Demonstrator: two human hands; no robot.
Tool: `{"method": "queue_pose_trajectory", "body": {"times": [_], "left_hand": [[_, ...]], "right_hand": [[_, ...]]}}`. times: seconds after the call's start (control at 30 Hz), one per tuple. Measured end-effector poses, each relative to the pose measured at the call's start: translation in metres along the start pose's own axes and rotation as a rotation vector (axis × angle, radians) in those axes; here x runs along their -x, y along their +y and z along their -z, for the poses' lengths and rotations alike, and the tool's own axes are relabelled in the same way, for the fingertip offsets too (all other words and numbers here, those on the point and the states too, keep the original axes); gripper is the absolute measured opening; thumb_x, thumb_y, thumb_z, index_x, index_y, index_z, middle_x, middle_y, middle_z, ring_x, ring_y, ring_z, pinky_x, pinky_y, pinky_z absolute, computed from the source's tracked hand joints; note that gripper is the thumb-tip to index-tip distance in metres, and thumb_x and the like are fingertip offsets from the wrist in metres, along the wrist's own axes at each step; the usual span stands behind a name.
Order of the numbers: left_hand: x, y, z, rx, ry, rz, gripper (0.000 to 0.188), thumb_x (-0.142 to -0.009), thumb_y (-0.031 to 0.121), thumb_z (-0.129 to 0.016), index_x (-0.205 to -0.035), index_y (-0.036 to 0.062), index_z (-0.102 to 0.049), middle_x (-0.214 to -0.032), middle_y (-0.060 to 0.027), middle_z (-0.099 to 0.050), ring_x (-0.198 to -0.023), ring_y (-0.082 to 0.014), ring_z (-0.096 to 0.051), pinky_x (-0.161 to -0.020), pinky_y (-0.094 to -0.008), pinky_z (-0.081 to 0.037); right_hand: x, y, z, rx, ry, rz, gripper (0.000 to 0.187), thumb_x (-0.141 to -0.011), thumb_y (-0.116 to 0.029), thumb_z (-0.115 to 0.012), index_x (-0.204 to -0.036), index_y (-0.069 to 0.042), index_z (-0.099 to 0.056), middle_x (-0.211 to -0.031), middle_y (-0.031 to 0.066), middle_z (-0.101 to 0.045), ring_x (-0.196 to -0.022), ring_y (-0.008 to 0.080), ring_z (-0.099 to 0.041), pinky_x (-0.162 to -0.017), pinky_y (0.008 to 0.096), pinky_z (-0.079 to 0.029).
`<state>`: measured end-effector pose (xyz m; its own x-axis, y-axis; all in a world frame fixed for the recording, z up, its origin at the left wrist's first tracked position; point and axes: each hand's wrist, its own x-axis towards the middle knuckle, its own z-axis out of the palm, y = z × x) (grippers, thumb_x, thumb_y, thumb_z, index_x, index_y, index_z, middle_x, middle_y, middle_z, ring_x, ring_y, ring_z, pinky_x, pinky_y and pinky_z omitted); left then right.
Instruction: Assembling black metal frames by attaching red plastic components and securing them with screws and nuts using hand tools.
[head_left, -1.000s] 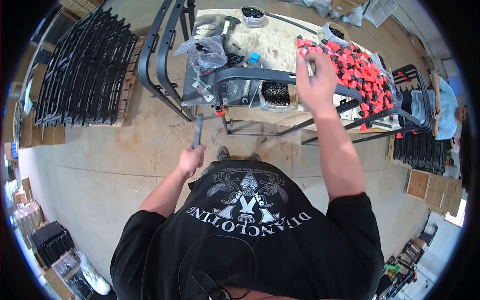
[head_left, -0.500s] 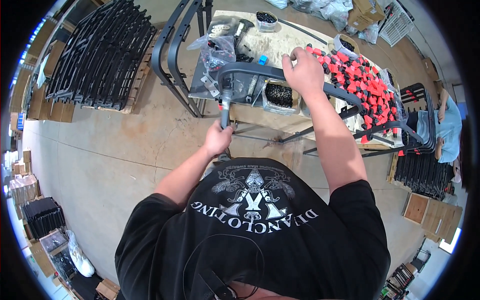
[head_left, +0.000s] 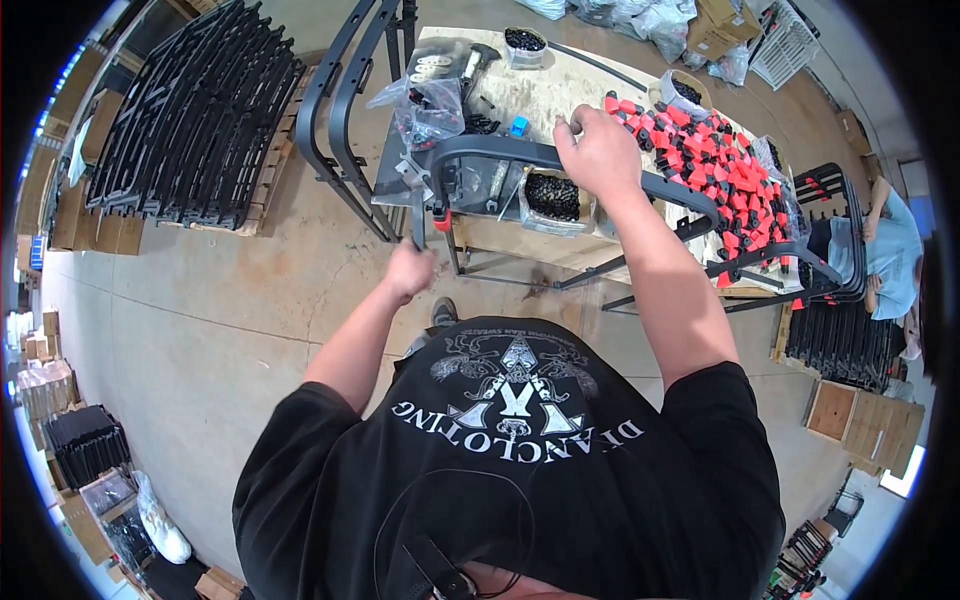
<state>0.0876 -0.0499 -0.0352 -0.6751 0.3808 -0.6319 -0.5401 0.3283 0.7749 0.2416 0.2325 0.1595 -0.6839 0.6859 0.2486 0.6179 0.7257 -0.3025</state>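
My left hand point(head_left: 408, 270) is closed round the grey handle of a hammer point(head_left: 418, 222), held upright beside the near left corner of the table; its head is hard to make out against the metal brackets behind. Just right of it, a red end cap point(head_left: 442, 220) sits at the lower end of a black metal tube frame point(head_left: 490, 147). The frame's bent bar runs across the front of the table. My right hand point(head_left: 600, 152) is wrapped over the middle of this bar, fingers curled.
On the table point(head_left: 570, 85) lie a heap of red and black caps point(head_left: 705, 160), a box of black parts point(head_left: 553, 197), another hammer point(head_left: 477, 62) and a plastic bag point(head_left: 425, 115). Bent frames point(head_left: 345, 110) stand at left, stacked frames point(head_left: 190, 120) beyond. A person in light blue point(head_left: 890, 245) stands at right.
My left hand and the hammer have moved left and slightly down, away from the red cap, which now shows more fully. My right hand stays on the bar.
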Motion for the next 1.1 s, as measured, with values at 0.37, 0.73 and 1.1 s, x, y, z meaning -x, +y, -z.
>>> {"method": "queue_pose_trajectory", "body": {"times": [0.37,0.73,1.1], "left_hand": [[-0.024,0.002,0.018,0.27,0.224,0.021,0.017,-0.094,0.006,-0.051,-0.079,0.0103,-0.047,-0.062,0.0011,-0.043,-0.045,-0.0106,-0.042,-0.038,-0.0285,-0.03],[-0.05,0.014,0.019,0.287,0.158,0.066,0.01,-0.095,0.011,-0.054,-0.088,0.0065,-0.048,-0.059,0.0002,-0.046,-0.043,-0.012,-0.044,-0.038,-0.0306,-0.031],[-0.033,0.003,0.005,0.175,0.058,0.005,0.01,-0.095,0.009,-0.056,-0.089,0.0057,-0.048,-0.061,0.0005,-0.045,-0.043,-0.0126,-0.044,-0.037,-0.0297,-0.031]], "right_hand": [[-0.002,-0.002,-0.004,0.021,0.076,0.021,0.034,-0.091,-0.038,-0.064,-0.088,-0.004,-0.066,-0.088,0.0183,-0.069,-0.084,0.0384,-0.068,-0.076,0.0483,-0.054],[-0.003,0.001,-0.007,0.02,0.078,0.011,0.036,-0.091,-0.041,-0.062,-0.089,-0.005,-0.067,-0.087,0.0176,-0.07,-0.083,0.0386,-0.068,-0.074,0.0484,-0.054],[-0.001,0.0,-0.005,0.029,0.051,-0.021,0.036,-0.091,-0.041,-0.062,-0.086,-0.005,-0.066,-0.085,0.0177,-0.07,-0.083,0.038,-0.068,-0.074,0.0486,-0.053]]}}
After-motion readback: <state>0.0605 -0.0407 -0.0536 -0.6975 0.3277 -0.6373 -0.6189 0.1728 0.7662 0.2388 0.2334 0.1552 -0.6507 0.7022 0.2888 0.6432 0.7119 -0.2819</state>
